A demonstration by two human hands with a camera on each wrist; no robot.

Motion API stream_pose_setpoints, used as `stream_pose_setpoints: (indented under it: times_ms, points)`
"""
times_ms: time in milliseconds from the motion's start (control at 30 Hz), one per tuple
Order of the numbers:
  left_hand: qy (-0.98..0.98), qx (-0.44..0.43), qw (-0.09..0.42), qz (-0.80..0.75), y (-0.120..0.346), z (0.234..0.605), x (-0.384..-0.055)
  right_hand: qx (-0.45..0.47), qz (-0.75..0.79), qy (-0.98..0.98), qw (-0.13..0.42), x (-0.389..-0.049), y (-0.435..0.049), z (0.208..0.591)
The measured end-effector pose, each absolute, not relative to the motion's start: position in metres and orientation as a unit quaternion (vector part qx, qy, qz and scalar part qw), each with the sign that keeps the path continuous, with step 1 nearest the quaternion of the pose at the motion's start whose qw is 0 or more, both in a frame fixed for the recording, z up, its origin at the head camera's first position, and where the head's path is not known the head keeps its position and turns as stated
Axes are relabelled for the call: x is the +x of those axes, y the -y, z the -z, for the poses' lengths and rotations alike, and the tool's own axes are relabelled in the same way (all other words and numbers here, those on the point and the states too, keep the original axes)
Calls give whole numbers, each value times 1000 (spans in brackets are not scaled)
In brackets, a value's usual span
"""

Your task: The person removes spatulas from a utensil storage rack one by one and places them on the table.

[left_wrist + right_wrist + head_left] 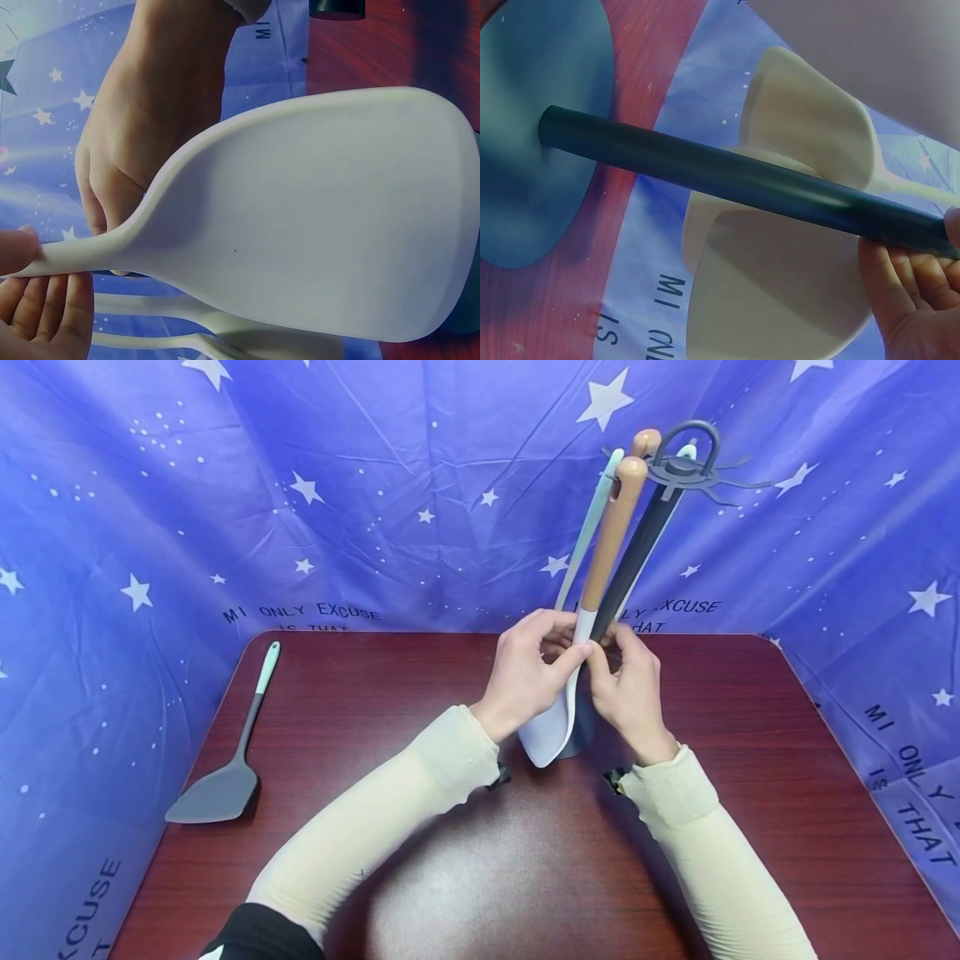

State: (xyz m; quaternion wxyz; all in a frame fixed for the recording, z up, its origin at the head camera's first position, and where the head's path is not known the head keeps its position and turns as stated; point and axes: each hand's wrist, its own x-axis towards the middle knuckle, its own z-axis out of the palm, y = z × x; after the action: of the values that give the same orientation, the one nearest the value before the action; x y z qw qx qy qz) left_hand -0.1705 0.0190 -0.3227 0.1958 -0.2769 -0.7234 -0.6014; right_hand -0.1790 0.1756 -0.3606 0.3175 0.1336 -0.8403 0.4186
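Observation:
A rotating-style utensil stand with a dark pole [637,556] and a hooked, looped top [682,468] rises from the table. Its round base [536,195] shows in the right wrist view. My right hand [630,685] grips the pole at mid-height. My left hand [528,668] pinches the neck of a white spatula with a wooden handle [611,543]. The spatula's broad blade [322,210] points down in front of the pole, and its handle end is up at the hooks.
Other utensils surround the pole: a mint handle [588,535], a second wooden handle [647,441], and pale heads [810,112] behind it. A grey spatula with a mint handle [217,793] lies at the table's left. Blue starry cloth [420,460] hangs around the table [375,685].

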Motion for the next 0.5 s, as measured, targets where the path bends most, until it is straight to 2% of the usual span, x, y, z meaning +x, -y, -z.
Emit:
stream_pose_setpoints:
  times_ms: [500]
  points:
    - [731,-274,203,592,-19,320,-168,136,-419,841,315,-179,-176,361]
